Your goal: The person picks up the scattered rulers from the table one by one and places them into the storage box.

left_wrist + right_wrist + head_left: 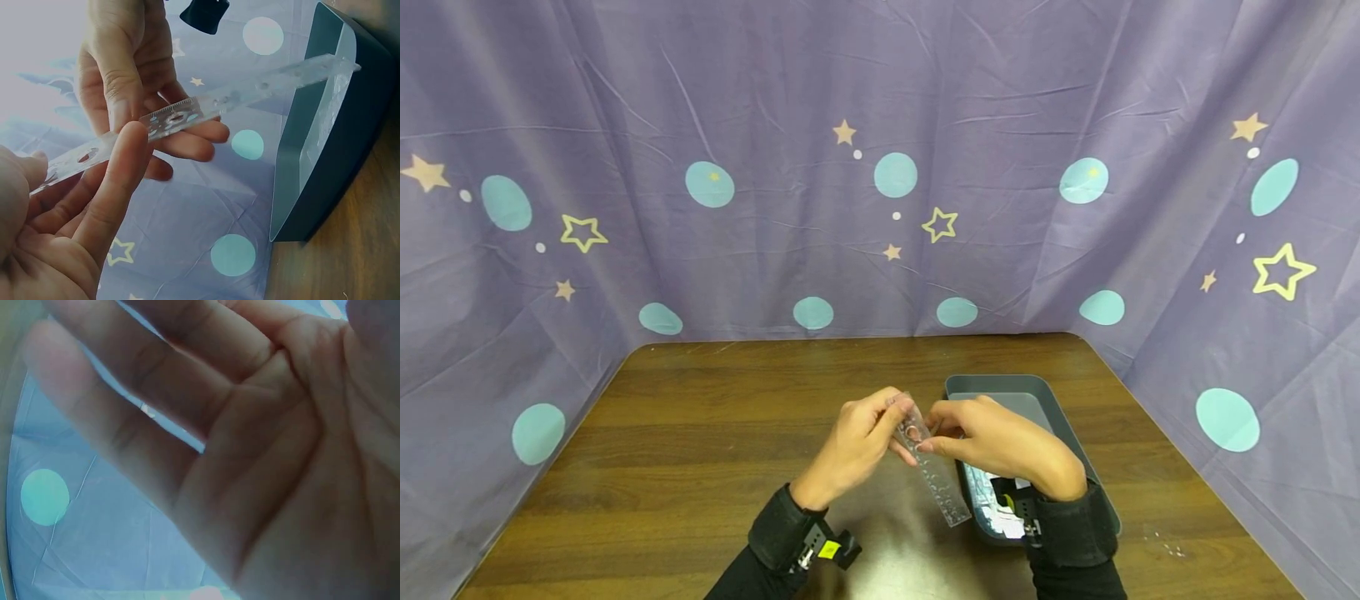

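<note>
A clear plastic stencil ruler [946, 492] with cut-out shapes slants over the table between both hands. My left hand [865, 433] grips its far end between thumb and fingers. With thumb and fingertips, my right hand [992, 435] pinches the ruler nearer its middle, close beside the left fingers. In the left wrist view, ruler markings show on a short section [172, 117] by the right thumb, and the free end overlaps the tray. The right wrist view is filled by the right palm [269, 469] and fingers; the ruler is hidden there.
A dark grey tray [1078, 442] stands at the right, below my right forearm, with shiny clear and pale-blue packaging [988, 504] inside. Small whitish bits [1168, 546] lie on the wooden table [715, 442] right of the tray. A purple patterned curtain [820, 83] surrounds the table.
</note>
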Tool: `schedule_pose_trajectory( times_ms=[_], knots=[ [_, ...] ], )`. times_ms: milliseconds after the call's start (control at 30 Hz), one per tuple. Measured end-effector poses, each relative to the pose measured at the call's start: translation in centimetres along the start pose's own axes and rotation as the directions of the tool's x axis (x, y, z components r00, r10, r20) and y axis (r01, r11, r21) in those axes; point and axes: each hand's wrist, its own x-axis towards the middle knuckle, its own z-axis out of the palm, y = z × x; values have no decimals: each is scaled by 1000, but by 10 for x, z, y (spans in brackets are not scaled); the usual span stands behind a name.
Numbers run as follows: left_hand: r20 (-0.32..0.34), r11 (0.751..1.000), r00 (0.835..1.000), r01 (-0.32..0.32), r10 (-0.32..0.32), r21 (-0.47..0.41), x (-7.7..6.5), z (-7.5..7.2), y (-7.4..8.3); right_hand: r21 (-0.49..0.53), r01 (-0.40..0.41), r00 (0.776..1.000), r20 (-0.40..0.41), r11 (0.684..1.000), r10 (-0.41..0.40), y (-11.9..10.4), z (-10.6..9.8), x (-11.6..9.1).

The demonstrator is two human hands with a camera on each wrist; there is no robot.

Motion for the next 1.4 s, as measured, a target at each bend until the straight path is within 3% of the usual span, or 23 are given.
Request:
schedule_pose_trajectory(
  times_ms=[167, 300, 567, 767, 833, 1033, 1200, 1400],
  knots=[
    [-8, 1000, 1000, -2, 2, 5, 1, -1, 0, 1, 44, 999, -21, 999, -44, -2, -1, -1],
    [-24, 997, 1000, -3, 5, 77, 1, -2, -1, -20, 83, 996, -36, 996, -84, -2, -2, -1],
    [-122, 972, 991, 72, -46, 222, 2, -6, 1, 42, -33, 998, -46, 999, 35, 14, -12, -12],
    [-202, 903, 979, 73, 16, 424, 2, -11, -1, 174, -199, 975, -67, 964, 213, 32, -22, -24],
    [-217, 861, 976, 81, 35, 502, 2, -12, -4, 193, -250, 961, -73, 949, 268, 39, -23, -27],
    [-229, 774, 973, 140, 8, 618, 0, -14, -10, 204, -346, 928, -71, 916, 367, 52, -22, -30],
    [-245, 744, 969, 150, 19, 651, 0, -16, -12, 208, -385, 913, -57, 899, 404, 56, -20, -28],
    [-252, 729, 968, 168, 6, 663, 0, -16, -12, 221, -450, 884, -28, 865, 467, 61, -18, -25]
  ],
)
